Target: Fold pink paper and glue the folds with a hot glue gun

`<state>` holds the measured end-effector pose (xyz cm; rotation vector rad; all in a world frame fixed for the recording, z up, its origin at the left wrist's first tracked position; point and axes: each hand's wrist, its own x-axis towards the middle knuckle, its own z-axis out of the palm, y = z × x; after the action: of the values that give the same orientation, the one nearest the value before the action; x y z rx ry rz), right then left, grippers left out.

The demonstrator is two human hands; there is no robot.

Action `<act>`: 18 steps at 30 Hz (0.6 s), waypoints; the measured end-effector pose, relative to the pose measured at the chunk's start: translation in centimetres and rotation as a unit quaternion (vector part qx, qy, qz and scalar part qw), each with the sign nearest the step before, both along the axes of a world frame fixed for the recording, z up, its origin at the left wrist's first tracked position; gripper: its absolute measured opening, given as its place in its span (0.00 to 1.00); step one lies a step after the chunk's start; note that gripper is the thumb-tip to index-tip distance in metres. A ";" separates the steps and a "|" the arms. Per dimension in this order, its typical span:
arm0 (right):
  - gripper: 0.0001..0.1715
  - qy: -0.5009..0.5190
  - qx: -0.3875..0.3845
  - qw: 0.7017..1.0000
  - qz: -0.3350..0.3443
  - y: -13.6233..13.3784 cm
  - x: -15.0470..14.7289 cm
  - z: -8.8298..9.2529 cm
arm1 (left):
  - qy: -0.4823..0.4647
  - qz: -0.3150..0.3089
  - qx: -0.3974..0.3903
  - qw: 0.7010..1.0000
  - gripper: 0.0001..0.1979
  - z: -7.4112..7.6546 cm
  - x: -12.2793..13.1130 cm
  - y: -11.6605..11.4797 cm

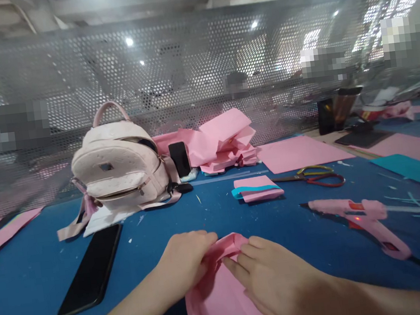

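Observation:
Pink paper (230, 307) stands between my hands at the near edge of the blue table, its top edge folded over. My left hand (187, 261) is closed on the left side of the fold, thumb and fingers partly hidden. On the right side, my right hand (272, 272) grips the same edge with its fingers curled on the paper. Beyond them lies a small folded pink piece (260, 195) with a turquoise strip (257, 188) across it, beside scissors (311, 176) with red and yellow handles. To the right rests a pink glue gun (364, 215), a red light showing on it.
A pale pink backpack (122, 157) stands at the back left, with a phone (180, 159) beside it and crumpled pink paper (227, 140). A larger black phone (90, 270) lies left of my hands. Pink sheets (304, 152) and a turquoise sheet (419, 169) lie right, before a perforated metal screen (199, 62).

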<state>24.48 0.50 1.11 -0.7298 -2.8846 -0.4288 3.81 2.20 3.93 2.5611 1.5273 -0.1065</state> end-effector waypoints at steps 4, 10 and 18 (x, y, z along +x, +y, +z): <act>0.24 -0.004 -0.031 0.999 0.010 -0.1 0.1 0.5 | 0.001 -0.002 -0.004 1.000 0.09 -0.1 0.0 0.1; 0.21 -0.025 -0.079 0.997 0.008 0.0 0.0 1.5 | -0.002 0.001 -0.006 1.000 0.08 0.5 0.1 0.1; 0.14 0.003 -0.124 0.989 0.082 -1.1 1.9 4.1 | -0.006 0.004 -0.011 1.000 0.10 0.8 -0.2 -0.3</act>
<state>26.39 -0.61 5.17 -0.5181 -2.9938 -0.0474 3.64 1.91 4.72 2.5339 1.5221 -0.1074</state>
